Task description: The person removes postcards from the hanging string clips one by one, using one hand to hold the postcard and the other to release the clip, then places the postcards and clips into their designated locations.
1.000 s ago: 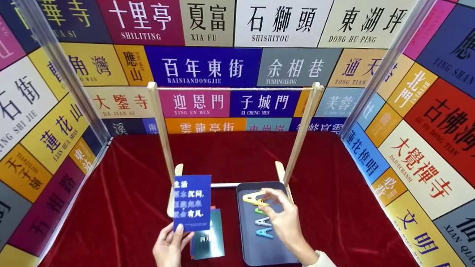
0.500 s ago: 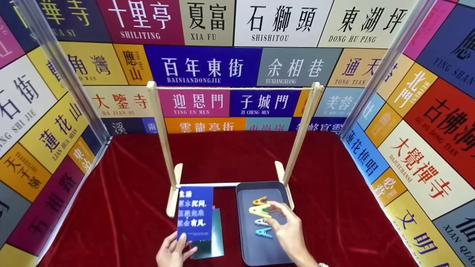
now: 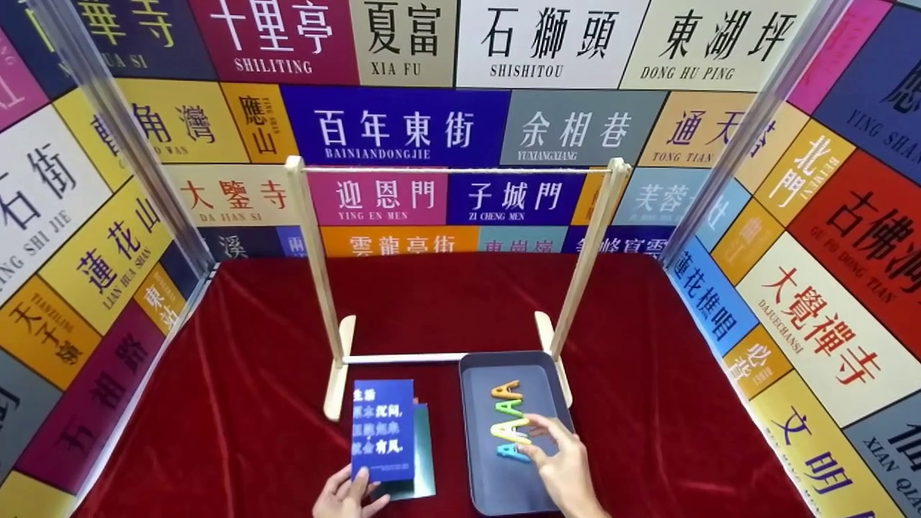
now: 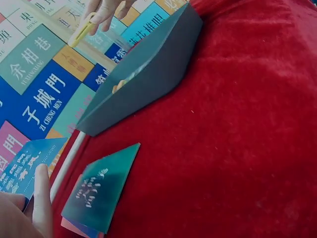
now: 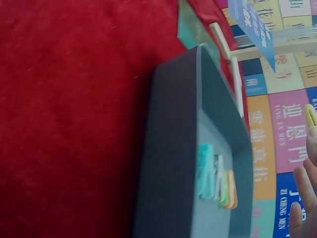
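Observation:
My left hand [image 3: 351, 495] pinches a blue card [image 3: 383, 432] with white writing by its lower edge, thumb on the front. The card is upright, in front of a small stack of cards with a dark green card [image 3: 423, 460] on top. Over the dark grey tray [image 3: 504, 496], my right hand [image 3: 565, 464] pinches a yellow clothespin [image 3: 509, 431] between thumb and fingertips. Inside the tray lie an orange clothespin [image 3: 506, 390], a green clothespin [image 3: 508, 408] and a blue clothespin [image 3: 512, 452]. A white clothespin [image 5: 219, 178] shows among them in the right wrist view.
Behind the cards and tray stands a wooden frame [image 3: 321, 288] with a string [image 3: 460, 171] stretched between its post tops. A low bar [image 3: 403, 358] joins the posts. Dark red velvet [image 3: 626, 345] covers the table, and panels with Chinese signs [image 3: 392, 129] wall it in.
The blue card has come down and slightly right with my left hand. My right hand has moved lower over the tray, carrying the yellow clothespin toward the near end.

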Action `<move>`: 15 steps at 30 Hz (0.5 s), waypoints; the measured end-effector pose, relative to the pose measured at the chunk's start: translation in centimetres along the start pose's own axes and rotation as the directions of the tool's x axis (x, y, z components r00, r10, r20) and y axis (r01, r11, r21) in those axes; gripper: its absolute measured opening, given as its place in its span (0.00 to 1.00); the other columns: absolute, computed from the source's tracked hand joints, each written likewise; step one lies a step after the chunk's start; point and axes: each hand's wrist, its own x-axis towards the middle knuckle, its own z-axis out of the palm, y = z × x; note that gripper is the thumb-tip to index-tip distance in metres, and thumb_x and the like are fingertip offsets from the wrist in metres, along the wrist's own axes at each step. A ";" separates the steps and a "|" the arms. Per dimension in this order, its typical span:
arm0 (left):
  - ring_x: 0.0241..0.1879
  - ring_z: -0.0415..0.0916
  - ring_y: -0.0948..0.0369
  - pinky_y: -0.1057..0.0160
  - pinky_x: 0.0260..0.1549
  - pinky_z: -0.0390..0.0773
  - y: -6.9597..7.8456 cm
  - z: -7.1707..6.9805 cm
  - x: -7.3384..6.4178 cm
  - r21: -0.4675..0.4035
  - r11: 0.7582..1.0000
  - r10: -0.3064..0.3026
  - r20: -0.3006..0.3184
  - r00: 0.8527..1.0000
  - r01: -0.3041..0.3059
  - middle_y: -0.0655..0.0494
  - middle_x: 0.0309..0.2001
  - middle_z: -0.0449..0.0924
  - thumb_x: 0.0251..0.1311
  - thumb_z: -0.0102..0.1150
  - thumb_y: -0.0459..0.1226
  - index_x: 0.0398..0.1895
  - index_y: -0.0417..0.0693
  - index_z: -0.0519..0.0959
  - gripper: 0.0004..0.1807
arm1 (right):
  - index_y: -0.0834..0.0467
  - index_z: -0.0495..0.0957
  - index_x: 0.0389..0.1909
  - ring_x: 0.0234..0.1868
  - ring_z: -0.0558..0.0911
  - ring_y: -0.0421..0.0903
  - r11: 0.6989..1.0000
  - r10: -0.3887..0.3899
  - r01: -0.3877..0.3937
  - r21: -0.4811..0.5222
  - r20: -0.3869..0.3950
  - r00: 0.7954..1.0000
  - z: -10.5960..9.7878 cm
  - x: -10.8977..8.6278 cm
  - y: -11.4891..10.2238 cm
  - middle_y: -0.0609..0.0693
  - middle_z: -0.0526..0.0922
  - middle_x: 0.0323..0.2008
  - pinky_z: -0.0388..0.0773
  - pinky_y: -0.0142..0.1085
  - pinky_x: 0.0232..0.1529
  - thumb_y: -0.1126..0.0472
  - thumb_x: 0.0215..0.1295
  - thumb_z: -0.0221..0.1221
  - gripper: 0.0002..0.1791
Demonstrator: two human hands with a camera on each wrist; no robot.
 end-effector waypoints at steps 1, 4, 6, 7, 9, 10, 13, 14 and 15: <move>0.27 0.86 0.61 0.53 0.25 0.90 -0.1 -0.1 0.1 0.010 1.000 0.000 0.006 1.000 0.000 0.55 0.28 0.85 0.62 0.66 0.31 0.59 0.23 0.68 0.27 | 0.56 0.85 0.47 0.37 0.86 0.44 1.000 -0.014 0.014 -0.012 0.000 1.000 0.0 -0.1 0.3 0.44 0.88 0.35 0.65 0.28 0.45 0.71 0.41 0.76 0.26; 0.27 0.85 0.62 0.53 0.25 0.90 -0.4 -0.2 0.2 0.032 0.999 0.001 0.023 1.000 -0.002 0.56 0.29 0.85 0.63 0.63 0.30 0.61 0.21 0.65 0.28 | 0.56 0.85 0.45 0.35 0.85 0.45 0.995 -0.077 0.077 -0.063 -0.004 0.997 0.1 -0.6 1.2 0.45 0.88 0.34 0.63 0.29 0.44 0.72 0.39 0.76 0.27; 0.27 0.85 0.62 0.53 0.25 0.90 -0.7 -0.3 0.3 0.045 0.999 0.001 0.032 0.999 -0.002 0.56 0.28 0.84 0.64 0.62 0.30 0.61 0.21 0.64 0.28 | 0.57 0.85 0.45 0.35 0.85 0.45 0.989 -0.115 0.113 -0.094 -0.008 0.993 0.1 -0.9 1.7 0.47 0.88 0.35 0.64 0.28 0.45 0.71 0.38 0.76 0.27; 0.27 0.85 0.63 0.53 0.25 0.90 -0.8 -0.4 0.3 0.049 0.999 0.000 0.033 0.999 -0.001 0.56 0.28 0.84 0.64 0.62 0.30 0.61 0.21 0.64 0.28 | 0.57 0.85 0.45 0.34 0.85 0.45 0.986 -0.132 0.130 -0.104 -0.011 0.991 0.2 -1.0 1.9 0.47 0.88 0.35 0.65 0.28 0.45 0.71 0.37 0.77 0.27; 0.26 0.85 0.62 0.53 0.25 0.89 -1.1 -0.4 0.4 0.052 0.999 0.000 0.034 0.999 -0.002 0.56 0.28 0.83 0.64 0.62 0.30 0.61 0.20 0.64 0.28 | 0.58 0.85 0.44 0.34 0.84 0.45 0.981 -0.162 0.159 -0.107 -0.020 0.987 0.2 -1.3 2.4 0.47 0.88 0.35 0.67 0.26 0.47 0.72 0.35 0.77 0.28; 0.26 0.85 0.62 0.53 0.25 0.89 -1.3 -0.5 0.5 0.054 0.999 0.000 0.036 0.999 -0.002 0.55 0.28 0.83 0.65 0.62 0.30 0.61 0.20 0.64 0.28 | 0.58 0.85 0.43 0.33 0.84 0.45 0.979 -0.174 0.170 -0.113 -0.025 0.985 0.3 -1.4 2.6 0.46 0.88 0.35 0.67 0.25 0.47 0.72 0.33 0.77 0.28; 0.27 0.86 0.61 0.52 0.25 0.89 -1.9 -0.7 0.8 0.068 0.998 -0.003 0.051 0.999 -0.001 0.54 0.28 0.83 0.65 0.62 0.30 0.62 0.19 0.62 0.29 | 0.57 0.86 0.42 0.32 0.84 0.45 0.969 -0.196 0.189 -0.161 -0.032 0.980 0.3 -1.7 3.2 0.46 0.88 0.33 0.66 0.27 0.46 0.71 0.31 0.78 0.29; 0.27 0.86 0.61 0.52 0.25 0.89 -2.1 -0.8 0.9 0.076 0.997 -0.005 0.059 0.998 0.001 0.54 0.29 0.83 0.65 0.62 0.30 0.62 0.19 0.61 0.30 | 0.57 0.86 0.42 0.32 0.84 0.44 0.964 -0.196 0.188 -0.187 -0.027 0.980 0.3 -1.8 3.3 0.46 0.88 0.33 0.66 0.28 0.45 0.70 0.31 0.79 0.28; 0.27 0.85 0.61 0.52 0.25 0.89 -2.3 -0.9 1.0 0.084 0.996 -0.010 0.066 0.998 0.004 0.54 0.29 0.83 0.65 0.61 0.30 0.62 0.19 0.60 0.30 | 0.56 0.86 0.42 0.32 0.83 0.44 0.960 -0.189 0.180 -0.215 -0.021 0.982 0.3 -1.9 3.5 0.46 0.87 0.32 0.65 0.30 0.44 0.68 0.31 0.79 0.28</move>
